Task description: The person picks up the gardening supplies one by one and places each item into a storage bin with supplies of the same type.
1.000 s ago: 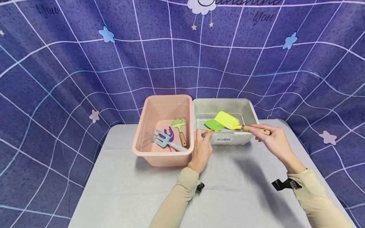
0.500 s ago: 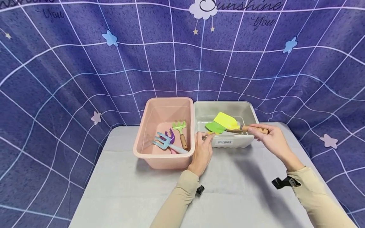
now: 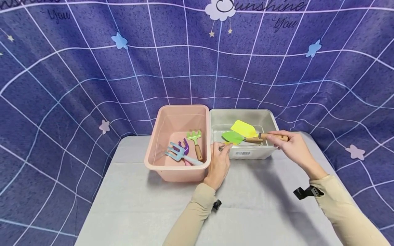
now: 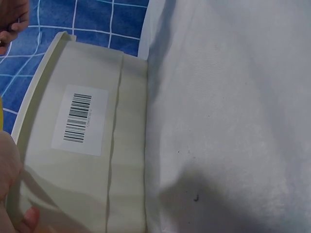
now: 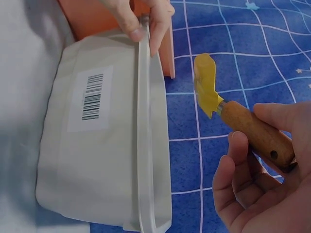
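My right hand (image 3: 275, 137) grips the wooden handle (image 5: 258, 135) of a yellow trowel (image 3: 244, 128), held low over the grey bin (image 3: 246, 154) with its blade pointing left. A green trowel (image 3: 232, 137) lies inside that bin under the yellow blade. My left hand (image 3: 222, 147) pinches the grey bin's near-left rim between thumb and fingers; the right wrist view shows the left hand (image 5: 146, 25) on that rim. The yellow trowel's blade (image 5: 206, 85) hangs beyond the grey bin (image 5: 112, 145).
A pink bin (image 3: 160, 163) touches the grey bin's left side and holds a green rake (image 3: 193, 136), a blue fork (image 3: 176, 152) and a purple tool (image 3: 184, 146). A barcode label (image 4: 78, 119) marks the grey bin's front. A blue grid-patterned backdrop (image 3: 92, 75) rises behind the grey tablecloth (image 3: 147, 208).
My right hand has lowered the yellow trowel a little toward the grey bin. My left hand has stayed on the bin's rim.
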Demonstrator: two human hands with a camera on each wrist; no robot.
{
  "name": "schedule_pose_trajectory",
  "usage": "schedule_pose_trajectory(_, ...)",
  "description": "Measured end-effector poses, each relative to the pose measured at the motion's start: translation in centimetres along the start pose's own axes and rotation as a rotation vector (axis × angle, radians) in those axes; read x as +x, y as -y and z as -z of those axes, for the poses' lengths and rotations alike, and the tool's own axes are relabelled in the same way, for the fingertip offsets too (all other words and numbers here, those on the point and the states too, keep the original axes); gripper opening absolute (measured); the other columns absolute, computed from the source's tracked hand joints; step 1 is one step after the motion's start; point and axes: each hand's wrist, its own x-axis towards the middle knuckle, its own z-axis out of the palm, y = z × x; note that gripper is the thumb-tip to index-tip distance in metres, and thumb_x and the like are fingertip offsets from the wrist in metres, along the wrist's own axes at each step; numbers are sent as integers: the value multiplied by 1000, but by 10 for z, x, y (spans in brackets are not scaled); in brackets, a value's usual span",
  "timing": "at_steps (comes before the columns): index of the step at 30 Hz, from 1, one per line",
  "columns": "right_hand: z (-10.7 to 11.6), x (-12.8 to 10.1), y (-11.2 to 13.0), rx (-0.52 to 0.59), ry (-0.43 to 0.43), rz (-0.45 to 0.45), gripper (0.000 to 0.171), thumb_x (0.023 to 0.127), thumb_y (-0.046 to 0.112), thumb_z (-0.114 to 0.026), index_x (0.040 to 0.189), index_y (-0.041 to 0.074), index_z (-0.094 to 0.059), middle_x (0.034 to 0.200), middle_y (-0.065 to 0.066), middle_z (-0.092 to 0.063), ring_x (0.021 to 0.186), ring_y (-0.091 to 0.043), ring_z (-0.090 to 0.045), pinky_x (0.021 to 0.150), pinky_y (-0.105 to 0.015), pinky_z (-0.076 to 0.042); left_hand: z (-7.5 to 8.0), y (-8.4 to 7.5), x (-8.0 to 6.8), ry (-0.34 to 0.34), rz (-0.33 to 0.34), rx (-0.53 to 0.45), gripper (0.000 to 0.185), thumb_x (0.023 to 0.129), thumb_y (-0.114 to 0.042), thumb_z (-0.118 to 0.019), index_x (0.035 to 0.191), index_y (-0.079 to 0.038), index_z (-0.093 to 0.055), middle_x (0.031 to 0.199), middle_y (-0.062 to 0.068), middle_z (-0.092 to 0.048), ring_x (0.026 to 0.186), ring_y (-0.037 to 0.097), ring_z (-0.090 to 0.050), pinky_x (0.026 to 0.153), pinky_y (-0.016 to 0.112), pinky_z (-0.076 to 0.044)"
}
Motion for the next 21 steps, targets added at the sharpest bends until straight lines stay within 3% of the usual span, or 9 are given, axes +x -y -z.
schedule_pose_trajectory(6,3,5,2,-2,3,-11,44,100,41,-73,127,7,-78,89,32,-70,75,-9,-69,64,-23,-52,-1,0,1,3,9,8,29,103,-12,-66,128,-22,-77,120,7,-57,116,26,-58,102,36,-48)
schedule_pose_trajectory(12,6,10,4,-23,13,11,41,101,39,-73,125,6,-79,84,31,-70,73,-3,-66,62,-22,-51,-2,0,1,-9,3,-4,27,104,-12,-65,127,-22,-76,120,8,-58,115,26,-59,102,35,-50)
schedule_pose_trajectory(21,7,17,7,-9,45,34,39,102,38,-72,124,7,-80,91,33,-72,77,2,-68,66,-20,-54,-3,1,1,-22,-2,10,25,105,-17,-63,125,-21,-77,119,8,-57,114,26,-60,102,36,-49)
